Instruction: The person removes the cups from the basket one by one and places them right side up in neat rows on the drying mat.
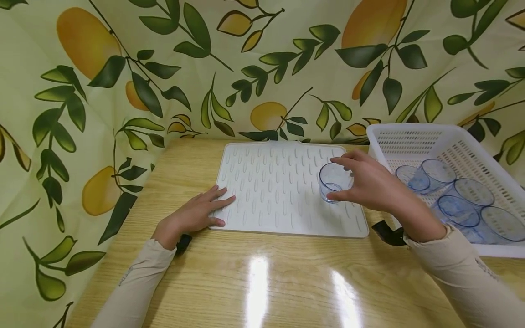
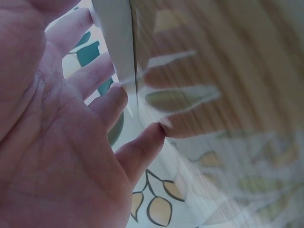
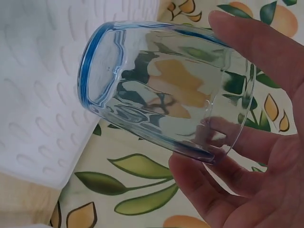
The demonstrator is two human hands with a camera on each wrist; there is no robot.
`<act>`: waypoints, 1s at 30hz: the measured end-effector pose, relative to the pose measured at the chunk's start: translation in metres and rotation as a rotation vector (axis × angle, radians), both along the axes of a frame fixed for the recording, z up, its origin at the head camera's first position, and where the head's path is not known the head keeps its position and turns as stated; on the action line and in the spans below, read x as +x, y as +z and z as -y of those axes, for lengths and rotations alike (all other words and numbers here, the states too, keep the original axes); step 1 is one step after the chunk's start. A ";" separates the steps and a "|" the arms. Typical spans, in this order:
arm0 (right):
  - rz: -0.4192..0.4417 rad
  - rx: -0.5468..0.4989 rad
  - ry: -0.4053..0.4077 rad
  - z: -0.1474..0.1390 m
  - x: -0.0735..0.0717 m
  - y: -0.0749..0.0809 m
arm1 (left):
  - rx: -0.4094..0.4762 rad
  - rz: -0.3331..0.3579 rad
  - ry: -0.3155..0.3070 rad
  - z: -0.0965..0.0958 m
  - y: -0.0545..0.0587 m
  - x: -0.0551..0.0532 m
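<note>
A clear glass tumbler (image 1: 334, 180) with a bluish tint is at the right part of a white ribbed drying mat (image 1: 266, 191). My right hand (image 1: 367, 184) grips the tumbler near its rim, thumb on one side and fingers on the other. In the right wrist view the glass (image 3: 166, 90) has its thick blue base toward the mat (image 3: 42, 90); whether it touches, I cannot tell. My left hand (image 1: 197, 213) rests at the mat's left edge, fingers spread. The left wrist view shows that palm (image 2: 71, 142) with fingertips at the mat's side.
A white slotted plastic basket (image 1: 410, 128) stands to the right of the mat, with several bluish glasses (image 1: 473, 193) in it. The wooden table (image 1: 197, 282) reflects light in front. A leaf-and-fruit patterned cloth (image 1: 266, 68) hangs behind and to the left.
</note>
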State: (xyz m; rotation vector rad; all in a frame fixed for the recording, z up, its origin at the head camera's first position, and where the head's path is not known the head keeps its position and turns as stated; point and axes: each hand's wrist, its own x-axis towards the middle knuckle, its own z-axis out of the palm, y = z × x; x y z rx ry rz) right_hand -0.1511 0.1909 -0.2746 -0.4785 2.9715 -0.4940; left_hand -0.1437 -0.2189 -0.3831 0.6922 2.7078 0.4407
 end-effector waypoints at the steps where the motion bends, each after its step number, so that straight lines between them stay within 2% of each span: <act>1: -0.003 -0.003 0.005 0.002 -0.003 0.001 | 0.002 -0.002 -0.002 0.000 0.000 0.000; 5: -0.014 -0.006 0.020 0.014 -0.015 0.005 | 0.009 -0.022 -0.018 0.001 0.000 -0.001; 11: -0.013 -0.008 0.001 0.035 -0.031 0.006 | 0.021 -0.040 -0.026 0.002 0.000 -0.001; 21: 0.047 -0.121 0.018 0.071 -0.055 -0.016 | 0.006 -0.013 -0.014 0.000 0.000 -0.002; 30: 0.066 -0.131 0.056 0.108 -0.067 -0.033 | 0.001 0.005 0.002 -0.002 -0.001 -0.003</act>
